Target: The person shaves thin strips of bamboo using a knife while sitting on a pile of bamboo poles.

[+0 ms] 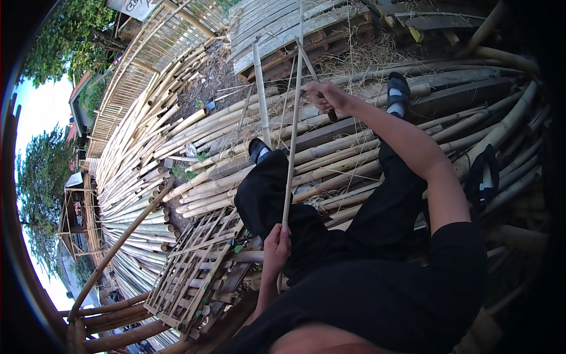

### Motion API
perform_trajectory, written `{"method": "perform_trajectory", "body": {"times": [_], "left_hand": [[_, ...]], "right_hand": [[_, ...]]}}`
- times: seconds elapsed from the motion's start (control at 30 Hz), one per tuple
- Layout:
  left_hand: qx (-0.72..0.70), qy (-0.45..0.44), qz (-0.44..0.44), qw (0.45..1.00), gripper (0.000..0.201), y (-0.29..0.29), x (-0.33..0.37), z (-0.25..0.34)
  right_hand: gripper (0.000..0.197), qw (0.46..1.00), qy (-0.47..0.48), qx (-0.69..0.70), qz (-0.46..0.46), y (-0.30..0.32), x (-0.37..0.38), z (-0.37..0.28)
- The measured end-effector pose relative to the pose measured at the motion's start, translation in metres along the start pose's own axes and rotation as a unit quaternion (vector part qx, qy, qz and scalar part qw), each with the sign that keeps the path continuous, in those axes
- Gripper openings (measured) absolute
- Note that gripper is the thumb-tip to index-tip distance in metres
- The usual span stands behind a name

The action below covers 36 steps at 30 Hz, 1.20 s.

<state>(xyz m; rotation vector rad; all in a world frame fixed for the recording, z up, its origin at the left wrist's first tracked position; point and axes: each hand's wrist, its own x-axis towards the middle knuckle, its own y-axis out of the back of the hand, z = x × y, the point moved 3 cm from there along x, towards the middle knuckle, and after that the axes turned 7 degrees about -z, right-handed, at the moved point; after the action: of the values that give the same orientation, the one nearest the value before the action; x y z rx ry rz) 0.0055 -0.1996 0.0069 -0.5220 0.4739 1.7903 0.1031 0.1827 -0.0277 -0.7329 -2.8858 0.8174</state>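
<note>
A long, thin bamboo strip (293, 141) runs lengthwise in front of me, from the pallet at the top down past my lap. Near its lower end my left hand (277, 243) is closed round it, fingers wrapped on the strip. My right hand (326, 97) grips the dark handle of a long-bladed knife (308, 61), held beside the strip's far part. The handle's end pokes out below my fist. The blade slants up and left, its tip close to the strip; whether they touch I cannot tell.
Bamboo poles (348, 154) lie in layers under my feet and spread left. A wooden pallet (283, 35) stands at the top. An upright bamboo piece (260, 94) is left of the strip. A slatted bamboo panel (191, 268) and a slanting pole (121, 245) stand lower left.
</note>
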Motion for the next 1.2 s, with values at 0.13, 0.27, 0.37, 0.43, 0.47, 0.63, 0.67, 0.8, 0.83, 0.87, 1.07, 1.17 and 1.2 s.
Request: {"method": "perform_trajectory", "body": {"times": [0.13, 0.27, 0.37, 0.43, 0.47, 0.63, 0.67, 0.8, 0.83, 0.87, 1.07, 1.17, 1.2], "left_hand": [[0.085, -0.017, -0.039, 0.996, 0.026, 0.000, 0.005, 0.000], [0.130, -0.013, -0.057, 0.990, 0.030, 0.005, 0.013, 0.012], [0.158, -0.098, -0.030, 0.982, 0.034, -0.009, 0.034, 0.048], [0.142, -0.147, -0.021, 0.979, 0.035, -0.021, 0.053, 0.071], [0.123, -0.166, -0.010, 0.978, 0.035, -0.030, 0.062, 0.082], [-0.027, -0.196, -0.037, 0.980, 0.027, -0.043, 0.104, 0.114], [-0.015, -0.207, -0.030, 0.978, 0.026, -0.040, 0.112, 0.112], [-0.021, -0.212, -0.012, 0.977, 0.023, -0.022, 0.140, 0.109], [-0.026, -0.210, -0.003, 0.977, 0.023, -0.015, 0.143, 0.113], [-0.031, -0.208, 0.006, 0.978, 0.023, -0.008, 0.147, 0.119], [-0.008, -0.224, 0.028, 0.974, 0.020, 0.027, 0.180, 0.144], [-0.004, -0.221, 0.015, 0.975, 0.020, 0.028, 0.201, 0.143], [0.005, -0.223, 0.013, 0.975, 0.020, 0.030, 0.208, 0.140]], "right_hand": [[0.026, 0.994, -0.002, -0.080, 0.077, -0.005, -0.003, -0.007], [0.022, 0.996, 0.010, -0.066, 0.054, -0.027, -0.009, -0.015], [0.022, 0.999, 0.002, -0.047, 0.023, -0.050, -0.018, -0.017], [0.022, 0.999, -0.001, -0.043, 0.014, -0.064, -0.022, -0.014], [0.022, 0.998, -0.004, -0.057, 0.009, -0.071, -0.023, -0.012], [0.026, 0.992, -0.017, -0.122, 0.009, -0.089, -0.029, -0.007], [0.027, 0.991, -0.022, -0.134, 0.017, -0.088, -0.029, -0.006], [0.029, 0.982, -0.059, -0.175, 0.046, -0.069, -0.027, -0.009], [0.032, 0.968, -0.061, -0.238, 0.054, -0.061, -0.028, -0.012], [0.033, 0.956, -0.076, -0.276, 0.056, -0.051, -0.028, -0.016], [0.037, 0.876, -0.145, -0.451, 0.095, 0.012, -0.026, -0.016], [0.037, 0.796, -0.146, -0.569, 0.144, 0.049, -0.024, -0.009], [0.038, 0.798, -0.170, -0.554, 0.163, 0.051, -0.025, -0.010]]}}
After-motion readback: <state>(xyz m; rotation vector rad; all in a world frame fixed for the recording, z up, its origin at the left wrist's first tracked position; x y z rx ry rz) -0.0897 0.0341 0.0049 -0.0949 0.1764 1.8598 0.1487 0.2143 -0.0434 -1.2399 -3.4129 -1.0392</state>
